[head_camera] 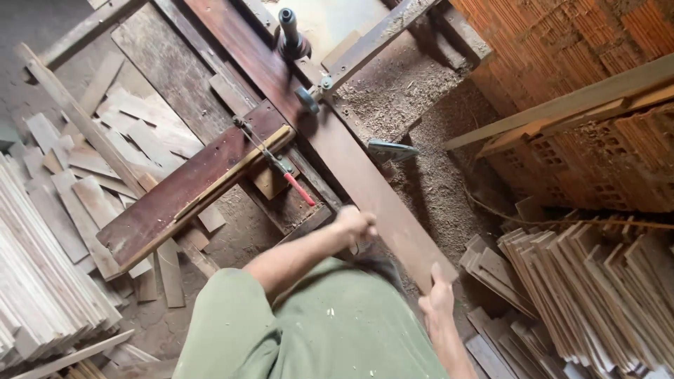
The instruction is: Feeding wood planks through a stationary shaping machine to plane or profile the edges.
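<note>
1. A long reddish plank (365, 189) lies lengthwise on the bench (175, 77), its near end sticking out toward the person.
2. The right hand (439, 298) grips the plank's near end at its right corner, fingers (437, 275) curled over the edge.
3. The left hand (353, 223) rests on the plank's left edge, farther up; its fingers are curled, but whether they pinch the wood I cannot tell.
4. A second dark board (189, 186) lies crosswise on the bench, left of the plank, with a red-handled tool (298, 188) beside it.
5. Pale offcuts (84, 182) litter the floor on the left; stacked slats (590, 281) sit on the right, below a brick wall (562, 42).
6. Sawdust (421, 105) covers the ground right of the plank.
</note>
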